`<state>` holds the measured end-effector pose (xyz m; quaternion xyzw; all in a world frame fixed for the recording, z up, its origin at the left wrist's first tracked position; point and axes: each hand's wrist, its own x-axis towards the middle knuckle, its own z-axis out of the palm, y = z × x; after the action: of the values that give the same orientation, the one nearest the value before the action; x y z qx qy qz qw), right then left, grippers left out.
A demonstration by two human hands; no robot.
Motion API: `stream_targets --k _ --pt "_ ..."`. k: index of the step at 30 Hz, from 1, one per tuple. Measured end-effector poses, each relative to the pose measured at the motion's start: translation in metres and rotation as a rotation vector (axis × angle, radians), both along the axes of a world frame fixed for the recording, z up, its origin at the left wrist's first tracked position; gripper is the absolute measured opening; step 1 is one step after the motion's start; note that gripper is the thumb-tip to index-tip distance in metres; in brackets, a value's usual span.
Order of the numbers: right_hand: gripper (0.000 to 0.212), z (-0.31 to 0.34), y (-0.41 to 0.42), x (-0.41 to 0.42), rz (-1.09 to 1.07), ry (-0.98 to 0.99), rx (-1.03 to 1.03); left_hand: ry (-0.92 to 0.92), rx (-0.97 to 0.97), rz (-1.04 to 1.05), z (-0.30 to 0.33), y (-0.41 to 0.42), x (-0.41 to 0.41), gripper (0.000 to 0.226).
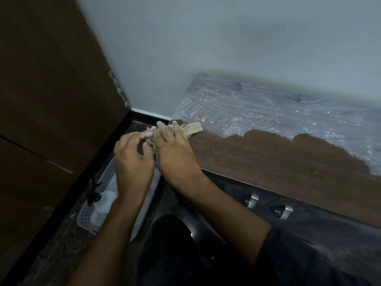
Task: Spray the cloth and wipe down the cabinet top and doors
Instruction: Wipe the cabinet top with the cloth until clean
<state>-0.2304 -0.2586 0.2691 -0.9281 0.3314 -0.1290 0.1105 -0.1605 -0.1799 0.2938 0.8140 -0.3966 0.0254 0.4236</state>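
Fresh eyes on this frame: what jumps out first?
Both hands, left hand and right hand, bunch a tan cloth at the cabinet top's left end. The top's far half is whitish and streaky; its near strip shows bare brown wood. A white perforated tray sits on the floor below.

Perforated white tray (107, 178) on dark floor (61, 248), grey wall (206, 48), brown panel (47, 89) left

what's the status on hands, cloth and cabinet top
Left hand and right hand both grip the cloth at the cabinet top left end. Near strip wiped, far part dusty. Nothing in the way.
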Motion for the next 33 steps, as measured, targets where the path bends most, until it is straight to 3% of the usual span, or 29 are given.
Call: stream_targets --k 5,8,14,18,22,25,29,33 --pt "0.059 0.006 0.002 -0.091 -0.089 -0.107 0.0 -0.107 0.027 -0.253 0.001 -0.014 -0.036 0.018" --pt "0.049 0.004 0.001 -0.168 -0.188 -0.112 -0.006 -0.174 0.032 -0.445 -0.004 -0.03 -0.073 0.02" --pt "0.047 0.018 -0.019 -0.322 -0.625 -0.069 0.037 -0.137 0.095 -0.677 -0.002 -0.051 -0.127 0.02" --pt "0.05 0.01 -0.013 -0.303 -0.711 -0.061 -0.003 -0.145 0.098 -0.68 0.002 -0.059 -0.139 0.019" --pt "0.051 0.009 -0.001 -0.218 -0.432 -0.103 -0.025 -0.194 0.057 -0.616 0.002 -0.063 -0.141 0.021" --pt "0.057 0.014 0.0 -0.195 -0.369 -0.114 0.061 -0.21 0.058 -0.574 -0.003 -0.069 -0.139 0.021" --pt "0.069 0.012 -0.001 -0.244 -0.4 -0.093 0.062 -0.209 0.09 -0.62 -0.002 -0.074 -0.153 0.02" --pt "0.06 0.011 -0.013 -0.335 -0.668 -0.098 0.026 -0.207 0.076 -0.814 -0.006 -0.085 -0.192 0.021"
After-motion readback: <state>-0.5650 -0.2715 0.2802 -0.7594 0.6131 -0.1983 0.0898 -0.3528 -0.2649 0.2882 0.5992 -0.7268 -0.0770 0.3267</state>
